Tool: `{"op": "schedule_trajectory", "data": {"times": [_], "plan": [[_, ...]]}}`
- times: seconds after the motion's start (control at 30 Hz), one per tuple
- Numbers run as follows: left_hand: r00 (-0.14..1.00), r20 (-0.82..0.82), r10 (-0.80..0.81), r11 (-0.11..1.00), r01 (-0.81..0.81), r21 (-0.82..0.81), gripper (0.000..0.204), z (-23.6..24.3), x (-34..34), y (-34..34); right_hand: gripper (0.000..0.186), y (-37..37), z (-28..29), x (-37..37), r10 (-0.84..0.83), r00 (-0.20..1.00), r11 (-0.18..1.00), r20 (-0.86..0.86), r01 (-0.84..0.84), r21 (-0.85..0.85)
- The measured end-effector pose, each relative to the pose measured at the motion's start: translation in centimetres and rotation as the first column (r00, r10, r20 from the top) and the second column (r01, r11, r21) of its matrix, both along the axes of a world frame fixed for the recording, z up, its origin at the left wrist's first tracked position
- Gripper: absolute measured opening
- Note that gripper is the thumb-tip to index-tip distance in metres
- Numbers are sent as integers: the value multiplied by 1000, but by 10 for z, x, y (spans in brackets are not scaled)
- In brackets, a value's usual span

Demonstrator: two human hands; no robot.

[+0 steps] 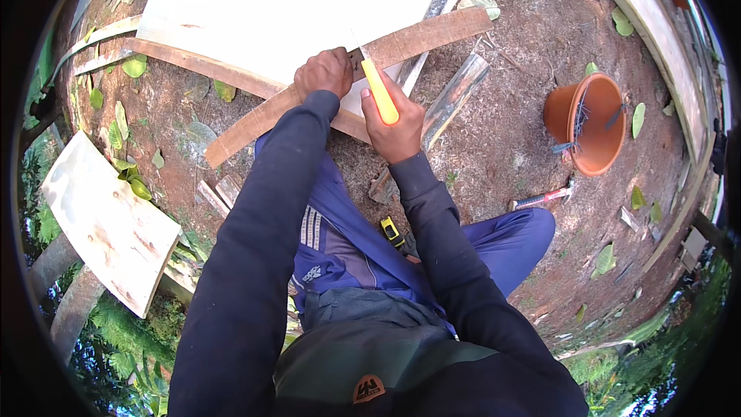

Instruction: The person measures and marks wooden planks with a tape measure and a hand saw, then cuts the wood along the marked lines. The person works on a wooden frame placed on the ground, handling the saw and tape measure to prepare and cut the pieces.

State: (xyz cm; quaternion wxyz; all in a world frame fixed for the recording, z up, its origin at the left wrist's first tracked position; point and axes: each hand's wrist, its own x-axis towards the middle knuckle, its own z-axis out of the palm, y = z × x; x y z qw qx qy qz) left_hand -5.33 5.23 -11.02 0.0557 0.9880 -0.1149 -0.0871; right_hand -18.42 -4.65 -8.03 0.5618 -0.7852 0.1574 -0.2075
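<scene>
A long brown wooden plank lies slantwise across a wooden frame in front of me. My left hand is closed on the plank near its middle, knuckles up. Just to the right, my right hand is wrapped round the yellow handle of a handsaw. Its thin blade, seen nearly edge-on, points away from me at the plank beside my left hand. How deep the blade sits in the wood cannot be made out. Beneath the plank, a frame strip borders a large white sheet.
To the right stand a terracotta-coloured pot holding dark strips and a hammer lying on the ground. A yellow tape measure is by my legs. A weathered wood offcut lies right of my hand, a pale board at left.
</scene>
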Motion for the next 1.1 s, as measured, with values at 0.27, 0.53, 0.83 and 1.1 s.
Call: {"op": "schedule_trajectory", "data": {"times": [0.27, 0.53, 0.83, 1.1], "plan": [[995, -92, 27, 991, -15, 135, 18, -19, -7, 12, 51, -11, 57, -260, 124, 951, 988, -284, -146, -58], [997, -71, 21, 998, -17, 54, 21, 0, 0, -2, 43, 3, -10, -5, 16, 1000, 1000, 25, -16, -5], [976, -190, 107, 992, -93, 80, 24, -16, -2, 10, 50, -15, 46, -247, 135, 951, 983, -280, -163, -81], [993, -119, 19, 997, -9, 83, 24, 2, -9, 5, 40, 4, 0, -12, 9, 999, 1000, -45, -9, -14]]}}
